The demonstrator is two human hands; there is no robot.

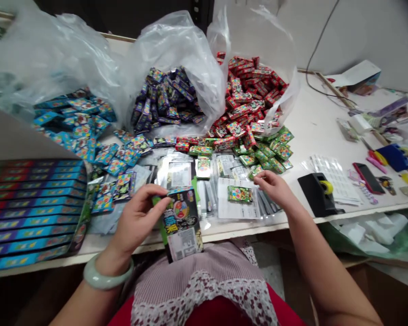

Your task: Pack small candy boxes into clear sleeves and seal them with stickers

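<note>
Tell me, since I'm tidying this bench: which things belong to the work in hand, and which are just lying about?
In use: left hand, holding a black card; right hand, beside a green packet on paper; blue packets, purple packets, red packets.

Lying about: tape dispenser, phone, foam pieces.

The dark box in the left hand shows large Chinese characters, the last reading 果, above a white barcode label; other print is too small to read.
</note>
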